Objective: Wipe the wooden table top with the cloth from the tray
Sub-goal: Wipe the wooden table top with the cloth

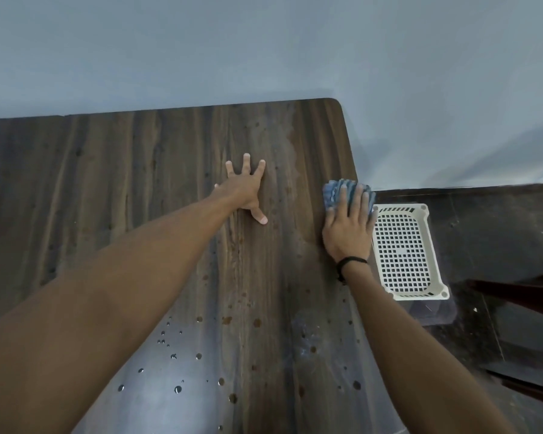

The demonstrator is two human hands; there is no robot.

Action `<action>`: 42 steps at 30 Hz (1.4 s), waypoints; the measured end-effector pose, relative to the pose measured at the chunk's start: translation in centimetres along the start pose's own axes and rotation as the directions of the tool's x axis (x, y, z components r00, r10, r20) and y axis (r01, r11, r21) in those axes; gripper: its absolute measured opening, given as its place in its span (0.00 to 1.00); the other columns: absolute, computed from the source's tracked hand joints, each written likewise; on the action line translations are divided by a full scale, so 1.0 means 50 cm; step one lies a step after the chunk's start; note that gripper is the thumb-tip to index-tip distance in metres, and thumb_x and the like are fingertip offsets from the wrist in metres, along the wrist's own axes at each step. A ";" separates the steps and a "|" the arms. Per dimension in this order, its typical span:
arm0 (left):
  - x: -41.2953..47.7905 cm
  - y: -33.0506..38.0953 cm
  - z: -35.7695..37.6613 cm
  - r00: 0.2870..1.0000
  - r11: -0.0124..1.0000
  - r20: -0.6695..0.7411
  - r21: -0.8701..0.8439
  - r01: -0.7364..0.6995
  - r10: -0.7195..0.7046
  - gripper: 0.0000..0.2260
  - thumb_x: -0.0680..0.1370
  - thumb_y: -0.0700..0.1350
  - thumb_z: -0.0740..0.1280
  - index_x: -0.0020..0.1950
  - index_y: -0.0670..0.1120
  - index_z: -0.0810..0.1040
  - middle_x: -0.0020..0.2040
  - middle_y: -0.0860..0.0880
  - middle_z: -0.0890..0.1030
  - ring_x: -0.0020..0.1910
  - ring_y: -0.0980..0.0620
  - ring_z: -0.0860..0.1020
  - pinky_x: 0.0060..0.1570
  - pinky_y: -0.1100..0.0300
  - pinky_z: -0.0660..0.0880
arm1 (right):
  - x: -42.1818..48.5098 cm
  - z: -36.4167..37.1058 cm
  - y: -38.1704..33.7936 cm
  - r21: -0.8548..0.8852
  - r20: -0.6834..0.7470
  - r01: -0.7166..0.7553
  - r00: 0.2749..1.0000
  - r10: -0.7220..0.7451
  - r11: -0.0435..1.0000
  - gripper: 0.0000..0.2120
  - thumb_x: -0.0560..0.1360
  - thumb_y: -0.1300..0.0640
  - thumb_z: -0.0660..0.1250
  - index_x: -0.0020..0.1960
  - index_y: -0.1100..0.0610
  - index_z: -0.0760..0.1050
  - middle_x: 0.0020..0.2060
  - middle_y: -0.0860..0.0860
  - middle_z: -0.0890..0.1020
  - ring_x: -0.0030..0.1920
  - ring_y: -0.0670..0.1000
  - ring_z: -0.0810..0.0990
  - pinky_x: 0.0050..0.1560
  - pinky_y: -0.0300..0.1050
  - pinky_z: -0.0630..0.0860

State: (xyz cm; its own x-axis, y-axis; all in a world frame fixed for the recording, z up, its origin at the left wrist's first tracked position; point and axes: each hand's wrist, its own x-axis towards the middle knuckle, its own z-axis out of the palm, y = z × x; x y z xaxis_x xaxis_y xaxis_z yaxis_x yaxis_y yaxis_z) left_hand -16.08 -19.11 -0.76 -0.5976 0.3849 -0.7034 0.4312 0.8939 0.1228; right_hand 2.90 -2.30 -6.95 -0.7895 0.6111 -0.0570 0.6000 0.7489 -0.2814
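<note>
Pressing cloth (339, 191) flat w/ straight-fingered R hand (347, 227) at table top (138, 170) edge, L hand (243, 191) splayed, empty; mid-wipe; next: drag toward droplets (176, 388).

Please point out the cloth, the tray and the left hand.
cloth (332, 194): head view, bare blue folds at its left.
tray (420, 296): head view, near white rim.
left hand (243, 189): head view, back of the hand.

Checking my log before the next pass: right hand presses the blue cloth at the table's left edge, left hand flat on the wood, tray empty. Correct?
One slip: the head view shows the right hand pressing the blue cloth at the right edge of the table, beside the white tray. The left hand does lie flat on the wood, and the tray is empty.
</note>
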 end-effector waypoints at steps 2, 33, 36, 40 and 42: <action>-0.011 0.003 0.005 1.000 1.000 -0.014 -0.009 0.000 0.000 0.66 0.62 0.57 0.82 0.79 0.55 0.32 0.78 0.48 0.28 0.77 0.33 0.33 0.71 0.28 0.55 | -0.039 0.009 -0.029 -0.024 0.078 0.185 0.980 -0.182 0.982 0.28 0.85 0.45 0.47 0.83 0.49 0.46 0.82 0.54 0.46 0.82 0.55 0.43 0.79 0.63 0.45; -0.182 0.017 0.216 0.994 0.997 0.088 0.051 0.065 -0.069 0.73 0.57 0.64 0.82 0.74 0.58 0.22 0.72 0.50 0.18 0.75 0.35 0.27 0.71 0.26 0.49 | -0.143 -0.055 0.133 -0.030 0.139 0.428 0.897 -0.421 0.903 0.27 0.86 0.46 0.47 0.83 0.50 0.50 0.82 0.53 0.51 0.82 0.54 0.48 0.79 0.61 0.51; -0.188 0.016 0.212 0.994 0.996 0.071 0.038 0.082 -0.084 0.73 0.57 0.62 0.83 0.75 0.57 0.23 0.73 0.50 0.20 0.75 0.35 0.28 0.70 0.26 0.49 | -0.201 -0.041 0.149 -0.035 0.258 0.854 0.509 -0.821 0.519 0.27 0.86 0.45 0.46 0.83 0.50 0.51 0.82 0.52 0.51 0.82 0.52 0.48 0.80 0.56 0.50; -0.198 0.020 0.209 0.999 0.999 0.028 -0.012 0.043 -0.043 0.72 0.57 0.59 0.84 0.77 0.57 0.27 0.75 0.51 0.23 0.76 0.36 0.29 0.70 0.26 0.50 | -0.116 -0.068 0.175 -0.020 0.202 0.657 0.741 -0.640 0.754 0.27 0.85 0.44 0.45 0.83 0.48 0.49 0.82 0.50 0.51 0.82 0.52 0.48 0.79 0.61 0.53; -0.202 0.019 0.210 0.999 0.999 0.017 -0.017 0.048 -0.047 0.72 0.57 0.58 0.84 0.77 0.57 0.27 0.76 0.51 0.23 0.76 0.35 0.30 0.69 0.26 0.50 | -0.157 -0.053 0.131 -0.032 0.143 0.471 0.875 -0.462 0.882 0.27 0.85 0.45 0.45 0.83 0.50 0.50 0.82 0.53 0.51 0.82 0.54 0.48 0.79 0.61 0.53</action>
State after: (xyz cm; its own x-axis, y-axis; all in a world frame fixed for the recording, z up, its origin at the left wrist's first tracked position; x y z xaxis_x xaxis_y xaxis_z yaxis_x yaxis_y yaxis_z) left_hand -2.54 -24.57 -0.89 -0.6060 0.3381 -0.7200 0.3908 0.9149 0.1008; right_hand 13.36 -1.50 -5.80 -0.9868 0.1521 -0.0565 0.1614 0.9561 -0.2447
